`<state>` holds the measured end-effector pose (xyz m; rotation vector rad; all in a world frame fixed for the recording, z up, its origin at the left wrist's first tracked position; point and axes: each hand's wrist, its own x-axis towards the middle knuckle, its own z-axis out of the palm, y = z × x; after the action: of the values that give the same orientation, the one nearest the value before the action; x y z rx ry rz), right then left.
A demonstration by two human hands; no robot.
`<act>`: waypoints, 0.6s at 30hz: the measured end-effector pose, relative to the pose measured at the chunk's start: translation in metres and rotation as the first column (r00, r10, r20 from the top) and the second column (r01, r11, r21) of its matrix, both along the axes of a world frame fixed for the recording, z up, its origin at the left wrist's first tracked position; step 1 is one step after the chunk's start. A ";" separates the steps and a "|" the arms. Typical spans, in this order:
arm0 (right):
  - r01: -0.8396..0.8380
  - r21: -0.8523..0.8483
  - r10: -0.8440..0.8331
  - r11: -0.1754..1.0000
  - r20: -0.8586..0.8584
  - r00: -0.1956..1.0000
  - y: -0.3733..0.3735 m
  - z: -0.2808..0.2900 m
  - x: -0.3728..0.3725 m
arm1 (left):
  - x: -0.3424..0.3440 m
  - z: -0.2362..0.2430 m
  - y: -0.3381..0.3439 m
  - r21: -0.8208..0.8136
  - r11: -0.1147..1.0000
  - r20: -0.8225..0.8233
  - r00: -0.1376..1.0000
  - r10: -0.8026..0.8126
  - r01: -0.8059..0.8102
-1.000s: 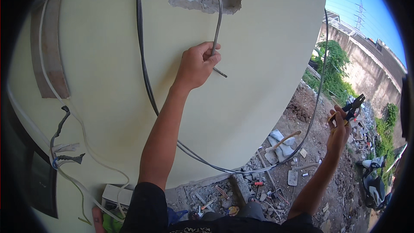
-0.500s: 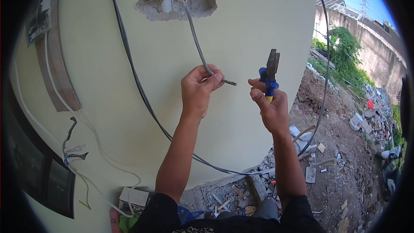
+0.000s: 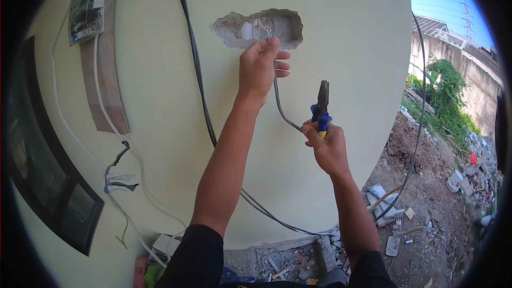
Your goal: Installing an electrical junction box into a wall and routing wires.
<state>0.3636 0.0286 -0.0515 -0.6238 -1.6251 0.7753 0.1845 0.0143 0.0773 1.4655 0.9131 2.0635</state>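
My left hand (image 3: 260,69) was raised at the pale wall (image 3: 352,48), its thumb and forefinger pinched on the gray cable (image 3: 279,104) just below the spot where it came out of a rough hole (image 3: 289,23), while the other fingers stuck out loosely to the right. A white plastic piece (image 3: 247,30) sat inside the hole, left of the cable. From my left hand the cable hung down in front of the wall and bent right toward my right hand (image 3: 326,146), which gripped the pliers (image 3: 322,101) by their blue and yellow handles and had the lower part of the cable at its thumb and fingertips. The pliers stood nearly upright with their dark jaws pointing up, clear of the cable; I could not tell where the cable's tip lay, since my fingers covered it. Left of my left arm, black cables (image 3: 197,72) ran down the wall and passed behind that forearm. Farther left, a meter box (image 3: 87,10) hung on a brown board (image 3: 104,88), above a dark-framed window (image 3: 45,168).
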 end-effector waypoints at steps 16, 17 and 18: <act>-0.142 0.268 0.120 0.953 0.100 0.988 0.006 0.137 -0.025 | -0.010 -0.026 -0.061 0.185 0.982 0.320 0.944 -0.082 0.023; -0.019 0.236 0.022 0.972 -0.010 1.000 0.019 0.147 -0.039 | -0.015 -0.018 -0.062 0.186 0.982 0.321 0.944 -0.078 0.018; -0.048 0.111 0.051 0.993 -0.017 0.999 0.028 0.157 -0.051 | -0.018 -0.009 -0.060 0.119 0.993 0.226 0.974 -0.023 -0.004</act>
<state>0.3123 0.0570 0.1057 -0.4969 -1.6581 0.7202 0.1660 -0.0458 0.0683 1.2538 0.7026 2.2550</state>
